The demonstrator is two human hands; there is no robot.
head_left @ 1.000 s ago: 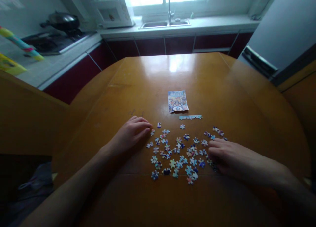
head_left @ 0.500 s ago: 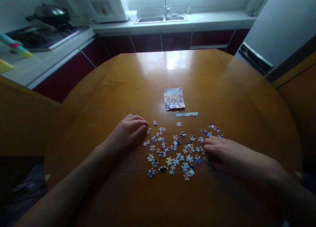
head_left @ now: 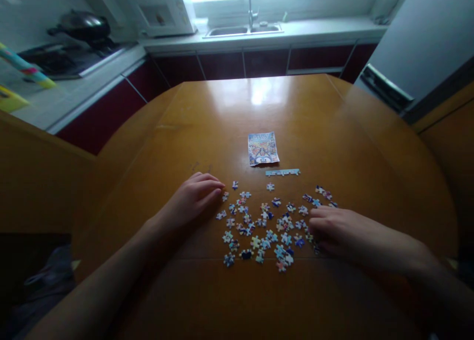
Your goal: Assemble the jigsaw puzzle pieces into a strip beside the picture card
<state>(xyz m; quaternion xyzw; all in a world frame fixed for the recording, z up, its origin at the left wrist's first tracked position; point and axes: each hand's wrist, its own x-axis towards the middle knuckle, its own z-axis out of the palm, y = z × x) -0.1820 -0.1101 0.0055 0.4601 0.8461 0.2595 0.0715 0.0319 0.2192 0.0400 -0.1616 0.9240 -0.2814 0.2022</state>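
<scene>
Loose jigsaw puzzle pieces point(head_left: 265, 243) lie scattered over the wooden table point(head_left: 207, 300) between my two hands. On the left, my left hand point(head_left: 200, 192) rests on the tabletop with its fingers stretched out, the tips close to a small puzzle piece point(head_left: 225, 196). My right hand point(head_left: 335, 226) is at the right edge of the spread, its fingers curled down among the pieces; its fingertips and anything in them are hidden. Above the spread lies a joined strip of puzzle pieces point(head_left: 283, 172), with a single piece point(head_left: 270, 187) just below it.
Behind the strip lies a small printed picture sheet point(head_left: 263, 149), slightly creased. Beyond the table's far edge are a counter with a sink point(head_left: 242, 30) and a white microwave point(head_left: 162, 13). A dark pan point(head_left: 84, 26) stands on the stove at the far left.
The view has shifted very slightly, so everything appears a little farther right. Both hands and the puzzle pieces keep their places on the table.
</scene>
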